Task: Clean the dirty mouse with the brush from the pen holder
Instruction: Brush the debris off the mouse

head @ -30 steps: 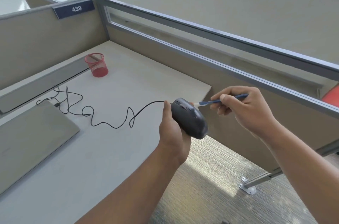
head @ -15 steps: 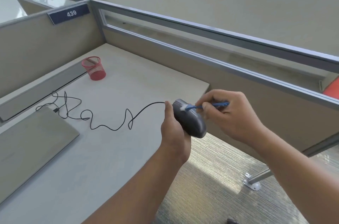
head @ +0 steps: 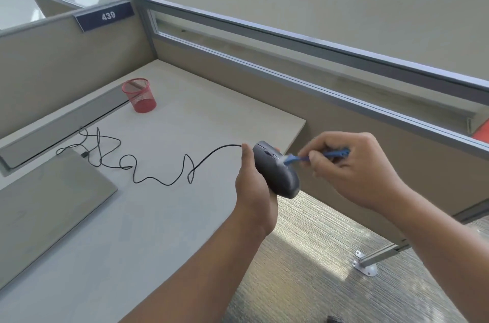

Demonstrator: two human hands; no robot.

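L hand (head: 255, 190) wrapped round the dark mouse (head: 275, 169), thumb on its near-left side, other fingers hidden behind it; mouse held off the desk (head: 164, 217) edge, tilted, nose pointing up and away; R hand (head: 354, 169), just right of the mouse, fingers pressed together on the blue brush (head: 317, 156) handle, pinching it; pale bristle end touches the mouse's top right side, near the buttons; black cable (head: 158, 180) runs left from the mouse nose, looping over the desk toward a grey laptop (head: 45, 206) well left of the L hand; red mesh pen holder (head: 139, 95) upright, far up-left of both hands, beside the partition (head: 66, 58) w/ tag 439 (head: 105, 17).
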